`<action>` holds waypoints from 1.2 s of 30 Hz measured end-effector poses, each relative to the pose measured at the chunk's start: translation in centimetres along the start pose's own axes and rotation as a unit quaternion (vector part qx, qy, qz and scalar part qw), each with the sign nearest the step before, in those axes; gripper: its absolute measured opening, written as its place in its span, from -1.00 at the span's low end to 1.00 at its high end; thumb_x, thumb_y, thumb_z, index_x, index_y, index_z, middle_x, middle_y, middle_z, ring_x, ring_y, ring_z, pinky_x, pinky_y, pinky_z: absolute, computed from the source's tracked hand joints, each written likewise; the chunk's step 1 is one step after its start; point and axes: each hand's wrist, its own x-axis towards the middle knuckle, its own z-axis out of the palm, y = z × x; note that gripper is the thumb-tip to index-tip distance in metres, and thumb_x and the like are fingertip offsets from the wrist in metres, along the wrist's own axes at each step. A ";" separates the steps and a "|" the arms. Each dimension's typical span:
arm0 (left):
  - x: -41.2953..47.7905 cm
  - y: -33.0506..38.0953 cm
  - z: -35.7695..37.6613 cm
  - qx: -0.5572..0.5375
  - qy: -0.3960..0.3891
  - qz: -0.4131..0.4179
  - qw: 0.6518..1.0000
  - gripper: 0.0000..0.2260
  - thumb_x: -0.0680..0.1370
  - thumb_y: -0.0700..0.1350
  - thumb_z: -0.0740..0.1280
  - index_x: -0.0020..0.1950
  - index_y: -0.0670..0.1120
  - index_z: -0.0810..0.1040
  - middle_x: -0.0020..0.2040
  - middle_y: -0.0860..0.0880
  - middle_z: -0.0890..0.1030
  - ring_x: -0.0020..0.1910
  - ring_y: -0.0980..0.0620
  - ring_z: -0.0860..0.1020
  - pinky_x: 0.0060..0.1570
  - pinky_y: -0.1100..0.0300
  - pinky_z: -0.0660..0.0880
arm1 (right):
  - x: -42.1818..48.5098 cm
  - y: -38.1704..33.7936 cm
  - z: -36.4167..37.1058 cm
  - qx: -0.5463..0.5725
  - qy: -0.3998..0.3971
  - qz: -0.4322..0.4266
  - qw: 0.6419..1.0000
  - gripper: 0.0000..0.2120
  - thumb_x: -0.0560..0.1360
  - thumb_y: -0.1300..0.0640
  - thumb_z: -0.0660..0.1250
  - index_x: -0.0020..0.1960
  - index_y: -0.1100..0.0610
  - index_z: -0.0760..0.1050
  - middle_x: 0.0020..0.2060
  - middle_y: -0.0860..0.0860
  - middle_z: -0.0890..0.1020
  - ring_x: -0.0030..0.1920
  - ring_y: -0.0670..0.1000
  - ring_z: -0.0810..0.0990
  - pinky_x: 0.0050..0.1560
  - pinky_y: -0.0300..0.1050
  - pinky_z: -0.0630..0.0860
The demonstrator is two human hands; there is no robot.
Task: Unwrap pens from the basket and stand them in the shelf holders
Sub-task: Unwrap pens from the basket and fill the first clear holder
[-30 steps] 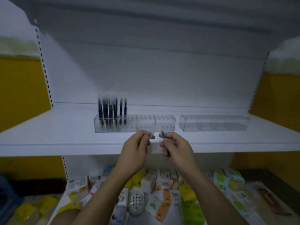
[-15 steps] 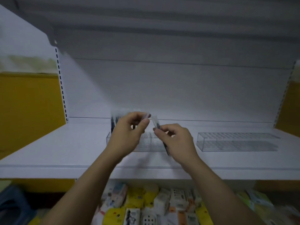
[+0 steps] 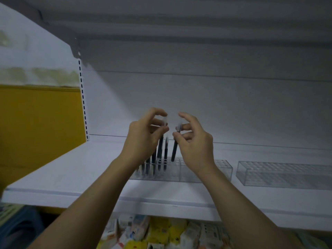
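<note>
We see the right hand (image 3: 195, 141) pinching a dark pen (image 3: 174, 150) near its top, other fingers spread. The tip is at the clear holder (image 3: 222, 168) mid-shelf (image 3: 71, 175); in a slot or not, we can't tell. The left hand (image 3: 143, 139) is curled, pinching what looks like a clear wrapper (image 3: 165, 120). Risks, we judge: the tilted pen misses its slot or knocks the standing pens (image 3: 159, 153) just beside it.
</note>
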 end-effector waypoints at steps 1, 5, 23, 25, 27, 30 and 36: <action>0.2 -0.3 0.1 0.006 0.004 0.002 1.000 -0.76 0.51 -0.11 0.40 0.07 0.14 0.42 -0.06 0.06 0.66 -0.13 0.28 0.61 -0.14 0.49 0.50 | 0.3 0.2 0.3 0.005 0.002 0.001 1.000 -0.56 0.52 0.20 0.38 0.36 -0.05 0.41 -0.06 -0.06 0.59 -0.25 -0.21 0.62 -0.26 -0.52 0.46; 0.5 -1.1 0.6 0.020 0.013 0.003 1.000 -0.77 0.52 -0.13 0.39 0.05 0.13 0.42 -0.07 0.06 0.66 -0.12 0.26 0.60 -0.13 0.49 0.47 | 0.8 1.3 1.7 0.030 0.007 0.026 0.999 -0.58 0.54 0.19 0.36 0.36 -0.04 0.40 -0.04 -0.04 0.59 -0.18 -0.18 0.63 -0.22 -0.48 0.52; 0.1 -2.0 0.1 0.064 0.004 -0.018 0.998 -0.78 0.54 -0.10 0.37 0.08 0.12 0.39 -0.04 0.07 0.64 -0.27 0.15 0.60 -0.29 0.37 0.48 | -0.1 3.1 3.2 -0.062 -0.087 0.033 0.994 -0.57 0.55 0.14 0.35 0.36 -0.12 0.36 -0.03 -0.06 0.60 -0.12 -0.09 0.61 -0.10 -0.26 0.60; -0.1 -2.3 0.4 0.065 -0.006 -0.025 0.998 -0.77 0.53 -0.12 0.38 0.06 0.12 0.39 -0.03 0.04 0.65 -0.20 0.12 0.59 -0.19 0.33 0.50 | -0.5 3.5 3.2 -0.112 -0.087 0.012 0.990 -0.52 0.55 0.10 0.34 0.40 -0.18 0.30 -0.02 -0.09 0.58 -0.06 -0.09 0.58 -0.02 -0.12 0.61; -0.2 -3.0 0.9 0.095 -0.008 -0.025 0.995 -0.79 0.52 -0.10 0.39 0.06 0.09 0.41 -0.04 0.07 0.62 -0.11 0.11 0.56 0.05 0.11 0.52 | -0.4 3.8 2.9 -0.135 -0.103 0.013 0.985 -0.46 0.55 0.09 0.31 0.44 -0.24 0.21 0.03 -0.09 0.56 -0.02 -0.09 0.56 0.01 -0.10 0.58; 0.1 -3.8 1.6 0.195 0.005 -0.020 0.981 -0.79 0.52 -0.05 0.36 0.13 0.05 0.44 0.09 0.10 0.55 0.10 0.04 0.51 0.44 -0.12 0.15 | -0.1 3.6 1.9 -0.181 -0.196 0.033 0.963 -0.28 0.55 0.15 0.29 0.48 -0.33 -0.03 -0.02 -0.03 0.59 -0.11 -0.02 0.59 -0.04 -0.03 0.59; 1.2 -3.2 1.3 0.306 -0.056 -0.061 0.949 -0.77 0.53 0.05 0.31 0.17 0.12 0.45 0.34 0.04 0.42 0.40 -0.03 0.29 0.45 -0.24 -0.13 | 1.7 2.0 0.7 -0.229 -0.305 0.035 0.924 -0.33 0.56 0.16 0.25 0.45 -0.32 0.00 -0.13 0.09 0.65 -0.21 0.09 0.62 -0.08 0.06 0.61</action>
